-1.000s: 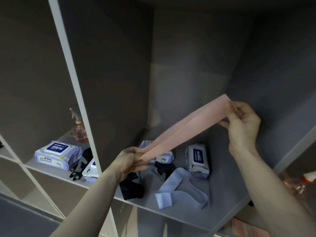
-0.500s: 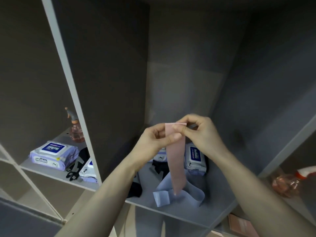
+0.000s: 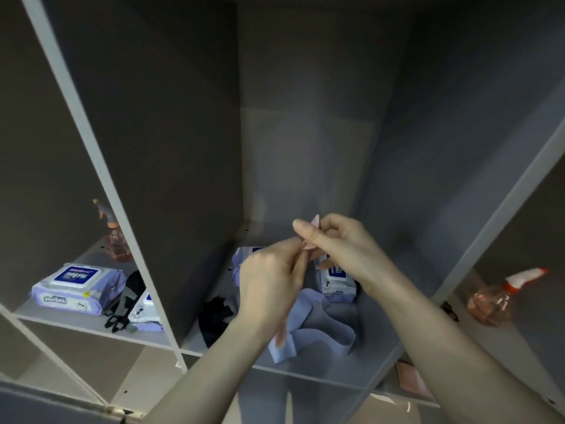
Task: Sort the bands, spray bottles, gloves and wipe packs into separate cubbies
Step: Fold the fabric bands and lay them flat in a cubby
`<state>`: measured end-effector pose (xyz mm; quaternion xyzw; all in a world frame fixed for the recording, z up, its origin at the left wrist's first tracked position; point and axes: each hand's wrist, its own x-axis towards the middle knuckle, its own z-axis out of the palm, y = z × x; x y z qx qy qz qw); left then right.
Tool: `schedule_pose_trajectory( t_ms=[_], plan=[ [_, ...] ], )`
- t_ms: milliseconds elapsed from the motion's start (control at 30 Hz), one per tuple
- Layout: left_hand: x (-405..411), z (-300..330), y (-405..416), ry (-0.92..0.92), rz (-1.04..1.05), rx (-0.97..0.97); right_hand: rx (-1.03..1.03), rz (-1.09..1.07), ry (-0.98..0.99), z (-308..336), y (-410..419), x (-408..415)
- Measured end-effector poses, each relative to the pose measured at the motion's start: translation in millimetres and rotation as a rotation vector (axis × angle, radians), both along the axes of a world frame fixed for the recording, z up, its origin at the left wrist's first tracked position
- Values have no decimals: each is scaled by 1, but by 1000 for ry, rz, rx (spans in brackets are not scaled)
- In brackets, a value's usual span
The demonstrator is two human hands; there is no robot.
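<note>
Two hands, one pink band [image 3: 315,221], above the middle cubby floor [image 3: 351,367].
Left hand [image 3: 269,283] and right hand [image 3: 339,243] both pinch it; blue band [image 3: 318,328] lies near the front edge.

Middle cubby floor [image 3: 321,367] crowded — upper space open.

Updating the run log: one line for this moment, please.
left hand: grips pink band | right hand: pinches it | over middle cubby
</note>
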<state>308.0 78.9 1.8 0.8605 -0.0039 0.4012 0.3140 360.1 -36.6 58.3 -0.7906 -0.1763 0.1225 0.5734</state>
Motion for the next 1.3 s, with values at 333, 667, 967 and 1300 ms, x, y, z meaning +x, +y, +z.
schedule_pose_trajectory(
  t_ms=[333, 667, 967, 1300],
  plan=[
    [-2, -10, 30, 287, -483, -619, -135, 157, -207, 3, -14, -7],
    [-27, -33, 37, 791, -811, -862, 54, -165, -246, -6, -42, -22],
    [-36, -49, 47, 970, -939, -672, 219, -532, -216, -36, -122, -63],
    [-38, -95, -29, 1083, -809, -726, 237, -922, -26, -86, -253, -86]
  ],
)
